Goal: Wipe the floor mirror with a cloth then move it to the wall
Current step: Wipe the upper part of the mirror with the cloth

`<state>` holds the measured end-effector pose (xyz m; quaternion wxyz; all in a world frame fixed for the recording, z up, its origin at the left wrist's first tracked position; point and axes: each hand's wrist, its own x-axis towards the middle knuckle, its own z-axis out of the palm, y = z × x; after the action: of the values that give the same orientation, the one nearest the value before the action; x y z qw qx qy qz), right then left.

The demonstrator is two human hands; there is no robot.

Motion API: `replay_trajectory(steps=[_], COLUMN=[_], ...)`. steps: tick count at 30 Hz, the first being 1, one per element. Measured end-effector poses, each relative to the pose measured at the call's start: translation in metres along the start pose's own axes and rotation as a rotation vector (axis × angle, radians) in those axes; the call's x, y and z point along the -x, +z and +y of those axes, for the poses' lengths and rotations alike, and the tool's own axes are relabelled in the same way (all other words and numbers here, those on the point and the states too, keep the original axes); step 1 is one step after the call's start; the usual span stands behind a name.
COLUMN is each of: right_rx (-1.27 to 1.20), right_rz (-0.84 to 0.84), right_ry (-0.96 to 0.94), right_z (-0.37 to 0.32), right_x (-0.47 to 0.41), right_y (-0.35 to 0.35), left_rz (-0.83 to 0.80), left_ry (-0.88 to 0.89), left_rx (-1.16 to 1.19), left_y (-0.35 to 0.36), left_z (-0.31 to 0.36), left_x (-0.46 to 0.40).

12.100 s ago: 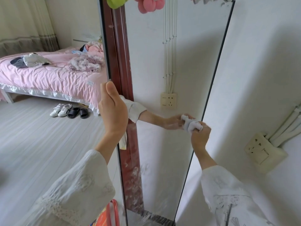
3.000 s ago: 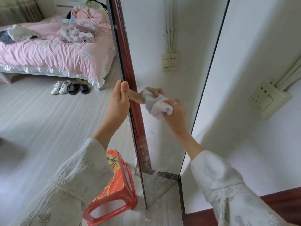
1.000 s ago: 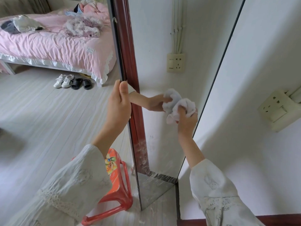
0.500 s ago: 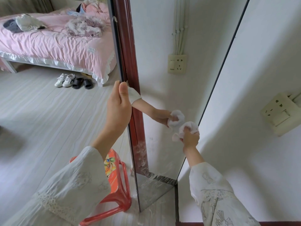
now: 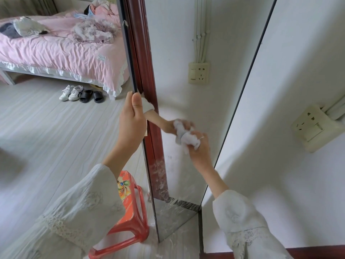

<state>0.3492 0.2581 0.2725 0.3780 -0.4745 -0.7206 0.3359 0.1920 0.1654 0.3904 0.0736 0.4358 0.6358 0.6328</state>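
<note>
- Wiping is what I'm on right now — my right hand [image 5: 200,146] is bunched around a crumpled white cloth [image 5: 187,140], pressing it on the glass of the tall frameless floor mirror [image 5: 186,94] around mid-height.
- My left hand [image 5: 132,124] is wrapped round the mirror's left edge, thumb on the front side, holding it steady while I scrub.
- The mirror stands upright on the pale striped floor [image 5: 46,137], turned edge-on to the white wall [image 5: 280,128] on my right with its right edge close beside it. Whether it touches the wall I can't tell from here.
- Progress, as far as I can judge: the upper and middle glass looks fairly clean. The reflected wall and socket come through clearly.
- What's left on the wiping: the bottom part has whitish streaks and smears, heaviest along the reflected red door frame and near the foot of the glass. So I'd call the wipe maybe halfway or a bit more, not finished.
- The moving bit isn't started — it's not flat against the wall yet.
- One thing to watch later: a red plastic stool with a flower print [image 5: 128,208] sits right by the mirror's base on the left.
</note>
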Motion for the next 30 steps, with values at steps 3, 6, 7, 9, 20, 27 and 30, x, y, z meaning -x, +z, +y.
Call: replay_trajectory(steps=[3, 6, 7, 9, 20, 27, 30], right_rx=[0.259, 0.207, 0.175, 0.096, 0.093, 0.073, -0.001], right_rz=[-0.26, -0.217, -0.164, 0.007, -0.095, 0.102, 0.254], right_ry=[0.123, 0.175, 0.138, 0.01, -0.089, 0.048, -0.035], right_z=[0.032, 0.022, 0.011, -0.016, -0.017, 0.008, -0.026], right_x=[0.024, 0.024, 0.02, 0.004, 0.005, -0.017, -0.05], right_y=[0.009, -0.002, -0.007, -0.02, -0.004, -0.047, -0.073], left_rz=[-0.012, -0.022, -0.023, -0.021, 0.017, 0.063, 0.109], left_ry=[0.008, 0.008, 0.011, 0.011, -0.02, -0.028, -0.04], left_rx=[-0.008, -0.007, -0.01, -0.015, 0.029, 0.045, 0.037], left_y=[-0.001, -0.002, -0.003, -0.003, 0.001, 0.005, 0.01], left_z=[0.0, 0.0, 0.001, 0.002, 0.003, 0.005, 0.008], left_x=[0.001, 0.002, 0.001, 0.001, 0.002, 0.005, 0.007])
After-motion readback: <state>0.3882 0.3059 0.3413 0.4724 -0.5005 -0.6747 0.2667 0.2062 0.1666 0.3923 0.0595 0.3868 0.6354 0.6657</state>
